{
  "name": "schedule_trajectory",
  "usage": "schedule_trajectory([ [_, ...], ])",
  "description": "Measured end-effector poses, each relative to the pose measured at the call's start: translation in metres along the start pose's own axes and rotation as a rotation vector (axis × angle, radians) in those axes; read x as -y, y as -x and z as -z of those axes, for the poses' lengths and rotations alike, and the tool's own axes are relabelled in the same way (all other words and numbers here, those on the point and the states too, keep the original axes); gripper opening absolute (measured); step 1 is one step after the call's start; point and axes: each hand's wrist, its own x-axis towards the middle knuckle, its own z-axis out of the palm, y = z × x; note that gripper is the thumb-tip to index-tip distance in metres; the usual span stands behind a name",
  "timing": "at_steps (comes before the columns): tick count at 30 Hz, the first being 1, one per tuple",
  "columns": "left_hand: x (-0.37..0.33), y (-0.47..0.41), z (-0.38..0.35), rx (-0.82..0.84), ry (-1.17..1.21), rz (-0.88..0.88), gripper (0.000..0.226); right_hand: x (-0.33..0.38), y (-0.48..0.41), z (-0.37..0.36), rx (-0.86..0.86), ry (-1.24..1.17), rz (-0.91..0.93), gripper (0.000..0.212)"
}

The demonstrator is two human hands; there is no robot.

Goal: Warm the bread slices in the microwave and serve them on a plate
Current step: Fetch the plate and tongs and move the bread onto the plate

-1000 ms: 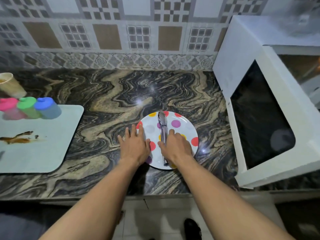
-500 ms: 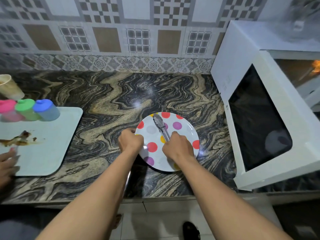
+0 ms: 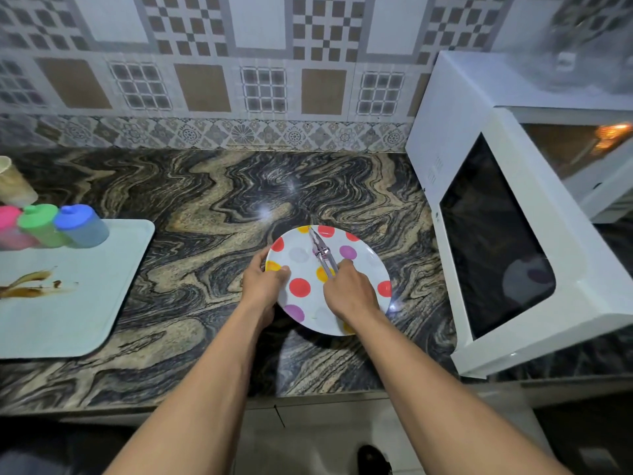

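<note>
Plate centre counter, tongs on it; microwave right; tray left (bottles on it).

patterned tile wall, swirled dark-and-tan stone countertop, pale floor, dim light

One plate, one tongs, three bottles, one tray, one microwave.

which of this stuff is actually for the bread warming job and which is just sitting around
For the job: plate, its rim gripped by the left hand; tongs, held by the right hand; microwave, door open. No bread in view.
Lying about: stained tray; pink container; green container; blue container; paper cup.
</note>
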Motion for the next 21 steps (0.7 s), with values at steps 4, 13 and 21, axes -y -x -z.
schedule_trajectory([
  [4, 0.008, 0.007, -0.005, -0.003, 0.133, -0.005, 0.049, -0.004, 0.001, 0.000, -0.026, -0.013, 0.011, 0.029],
  [13, 0.010, 0.003, -0.002, 0.038, 0.055, -0.015, 0.064, -0.008, 0.000, -0.003, -0.071, 0.124, 0.018, 0.029],
  [21, 0.010, -0.006, -0.004, 0.036, 0.087, -0.025, 0.064, -0.006, 0.005, 0.000, -0.154, 0.257, 0.063, 0.025],
])
